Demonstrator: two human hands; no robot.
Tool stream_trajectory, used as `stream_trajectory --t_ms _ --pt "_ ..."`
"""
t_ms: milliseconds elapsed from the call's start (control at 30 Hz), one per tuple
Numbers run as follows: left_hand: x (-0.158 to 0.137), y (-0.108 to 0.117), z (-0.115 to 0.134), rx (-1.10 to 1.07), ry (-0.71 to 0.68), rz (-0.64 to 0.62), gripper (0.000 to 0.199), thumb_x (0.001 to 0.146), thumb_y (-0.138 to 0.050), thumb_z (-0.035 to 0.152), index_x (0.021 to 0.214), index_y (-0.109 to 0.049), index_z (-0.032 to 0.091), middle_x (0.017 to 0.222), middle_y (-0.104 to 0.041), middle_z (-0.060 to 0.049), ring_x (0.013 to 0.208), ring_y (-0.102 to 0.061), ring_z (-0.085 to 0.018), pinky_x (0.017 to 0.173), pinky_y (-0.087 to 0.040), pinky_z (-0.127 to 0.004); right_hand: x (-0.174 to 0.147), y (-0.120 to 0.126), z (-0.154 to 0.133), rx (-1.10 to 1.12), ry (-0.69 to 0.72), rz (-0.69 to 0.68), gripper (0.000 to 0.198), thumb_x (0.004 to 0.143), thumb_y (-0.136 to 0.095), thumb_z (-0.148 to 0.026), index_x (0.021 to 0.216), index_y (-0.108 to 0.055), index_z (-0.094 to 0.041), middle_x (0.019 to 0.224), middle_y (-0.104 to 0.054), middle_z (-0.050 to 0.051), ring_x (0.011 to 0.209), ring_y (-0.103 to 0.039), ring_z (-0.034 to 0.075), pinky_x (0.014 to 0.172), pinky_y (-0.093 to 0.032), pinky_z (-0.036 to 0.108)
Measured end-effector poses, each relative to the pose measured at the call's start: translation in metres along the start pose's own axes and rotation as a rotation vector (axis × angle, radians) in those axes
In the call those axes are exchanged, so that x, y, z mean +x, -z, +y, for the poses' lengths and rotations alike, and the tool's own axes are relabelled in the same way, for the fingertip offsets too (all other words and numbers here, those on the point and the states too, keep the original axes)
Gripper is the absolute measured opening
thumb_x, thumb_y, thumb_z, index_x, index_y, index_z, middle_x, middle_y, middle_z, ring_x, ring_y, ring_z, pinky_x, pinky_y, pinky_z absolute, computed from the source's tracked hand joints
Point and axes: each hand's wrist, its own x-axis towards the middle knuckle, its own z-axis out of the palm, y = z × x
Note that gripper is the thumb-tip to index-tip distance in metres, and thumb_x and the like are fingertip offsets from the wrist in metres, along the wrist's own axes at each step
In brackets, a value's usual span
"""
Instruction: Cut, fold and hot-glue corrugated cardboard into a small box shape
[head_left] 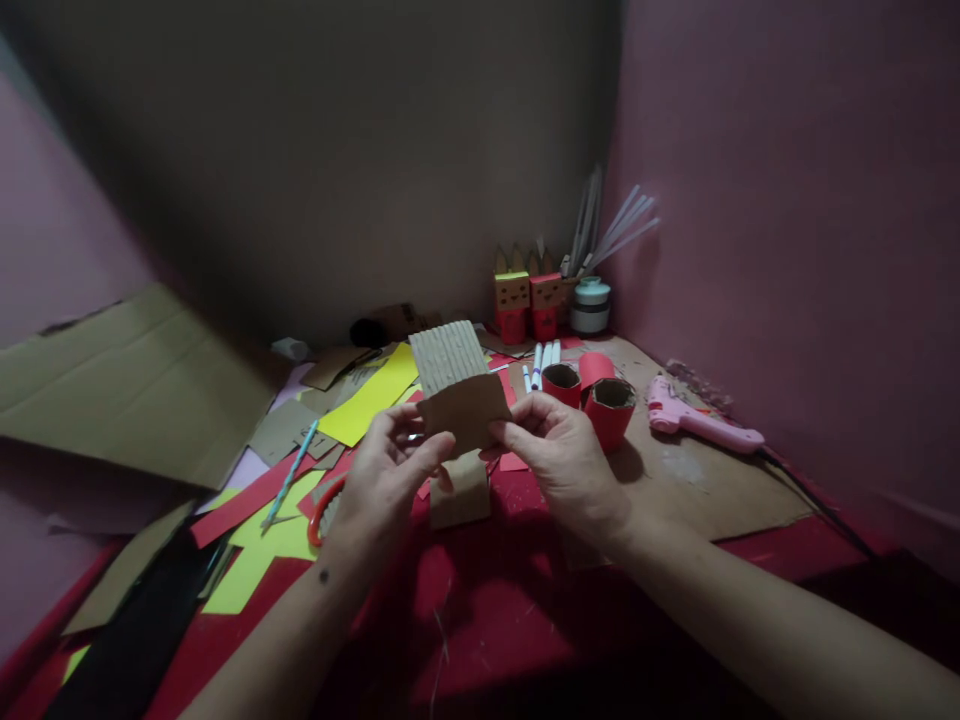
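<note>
Between my two hands is a piece of brown cardboard, held above the red tabletop. My left hand pinches its left side, thumb toward me. At the right edge, my right hand grips it between thumb and fingers. A ribbed, corrugated cardboard piece shows just behind its top edge; I cannot tell whether the two are joined. Below lies a small cardboard piece on the table. Red-handled scissors lie partly hidden by my left wrist.
Red cardboard tubes stand right of my hands, near white markers. A pink glue gun lies on a cardboard sheet. Yellow paper and a blue pencil lie left. Box figures and a jar stand behind.
</note>
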Motion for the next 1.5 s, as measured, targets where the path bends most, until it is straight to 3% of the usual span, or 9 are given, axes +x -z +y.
stream_trajectory --t_ms 100,300,400,533,733,1000,1233,1367,1500 --pt "0.003 -0.002 -0.002 -0.097 0.131 -0.11 0.039 0.074 -0.072 0.037 0.104 -0.061 0.014 0.082 -0.065 -0.005 0.063 -0.059 -0.015 0.052 -0.048 -0.025 0.0 -0.002 0.002 0.019 0.016 -0.053 0.023 0.069 -0.077 -0.021 0.071 -0.054 -0.018 0.063 -0.067 -0.003 0.059 -0.066 0.011 0.06 -0.053 0.023" --pt "0.002 -0.002 -0.004 -0.021 0.077 -0.086 0.021 0.078 -0.068 0.033 0.08 -0.068 0.011 0.065 -0.063 -0.002 0.054 -0.05 -0.011 0.052 -0.042 -0.023 0.013 0.005 -0.001 0.123 -0.203 -0.238 0.042 0.067 -0.078 -0.02 0.101 -0.054 -0.019 0.066 -0.07 -0.003 0.054 -0.069 0.014 0.06 -0.058 0.029" --pt "0.003 0.0 -0.006 0.024 0.043 -0.084 0.02 0.078 -0.068 0.032 0.07 -0.067 0.013 0.059 -0.06 0.0 0.055 -0.05 -0.011 0.055 -0.041 -0.023 0.023 0.01 0.001 0.115 -0.284 -0.337 0.03 0.067 -0.077 -0.022 0.093 -0.063 -0.014 0.067 -0.071 0.002 0.057 -0.07 0.015 0.058 -0.058 0.028" --pt "0.005 0.002 -0.009 0.068 0.018 -0.078 0.024 0.079 -0.068 0.03 0.061 -0.063 0.015 0.056 -0.059 0.001 0.056 -0.05 -0.011 0.057 -0.04 -0.023 0.028 0.011 0.006 0.081 -0.269 -0.287 0.021 0.065 -0.079 -0.022 0.078 -0.065 -0.014 0.063 -0.07 0.002 0.054 -0.069 0.015 0.054 -0.058 0.027" --pt "0.008 0.004 -0.007 0.096 0.004 -0.099 0.024 0.079 -0.066 0.031 0.062 -0.062 0.015 0.058 -0.059 0.001 0.057 -0.05 -0.011 0.057 -0.04 -0.024 0.028 0.012 0.006 -0.033 -0.297 -0.42 0.021 0.071 -0.075 -0.029 0.081 -0.069 -0.012 0.065 -0.07 0.003 0.052 -0.066 0.013 0.05 -0.056 0.025" --pt "0.011 0.006 -0.009 0.158 -0.01 -0.171 0.024 0.079 -0.064 0.033 0.062 -0.061 0.016 0.057 -0.056 0.001 0.055 -0.048 -0.012 0.056 -0.039 -0.024 0.027 0.017 0.007 -0.063 -0.308 -0.439 0.022 0.074 -0.073 -0.032 0.082 -0.067 -0.013 0.061 -0.069 0.002 0.046 -0.063 0.011 0.047 -0.054 0.023" --pt "0.012 -0.004 -0.008 0.192 0.021 -0.067 0.035 0.08 -0.062 0.046 0.063 -0.062 0.015 0.053 -0.057 0.0 0.049 -0.047 -0.012 0.048 -0.036 -0.024 0.026 0.017 0.014 -0.135 -0.241 -0.428 0.019 0.075 -0.07 -0.033 0.077 -0.062 -0.016 0.053 -0.064 -0.002 0.041 -0.059 0.009 0.04 -0.05 0.02" --pt "0.017 -0.007 -0.014 0.179 -0.006 0.029 0.03 0.08 -0.063 0.043 0.07 -0.065 0.014 0.058 -0.059 0.0 0.052 -0.048 -0.012 0.049 -0.036 -0.023 0.024 0.019 0.02 -0.18 -0.245 -0.442 0.019 0.077 -0.068 -0.034 0.075 -0.057 -0.018 0.054 -0.064 -0.003 0.041 -0.059 0.01 0.04 -0.05 0.022" --pt "0.019 -0.01 -0.015 0.168 -0.039 0.019 0.026 0.079 -0.065 0.04 0.071 -0.068 0.016 0.062 -0.062 0.0 0.056 -0.049 -0.012 0.053 -0.039 -0.023 0.023 0.021 0.018 -0.122 -0.174 -0.453 0.019 0.081 -0.066 -0.035 0.085 -0.063 -0.017 0.064 -0.069 -0.001 0.053 -0.064 0.011 0.053 -0.053 0.024"
